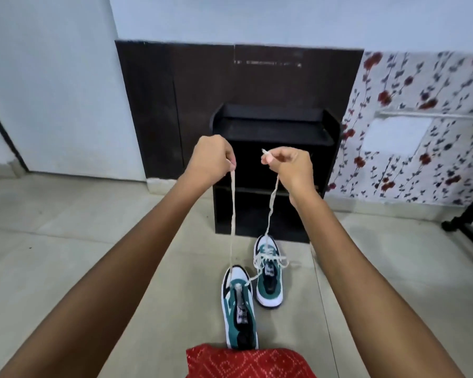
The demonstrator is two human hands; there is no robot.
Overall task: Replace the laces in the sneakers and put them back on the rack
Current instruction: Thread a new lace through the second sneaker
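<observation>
Lace (233, 214): ends raised, one pinched by fingers of left hand (212, 156), other by right hand (290, 165); middle threaded through near sneaker (239, 309) on floor (66, 227), before rack (273, 126)

A single head-worn wide-angle camera looks forward and down from standing height, facing the black wooden shoe rack (273, 170) mid-frame, across the pale tiled floor (66, 241).

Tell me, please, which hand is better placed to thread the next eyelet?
Likely the right hand: its fingers pinch the lace just behind the exposed tip, while the left hand hides its end.
</observation>
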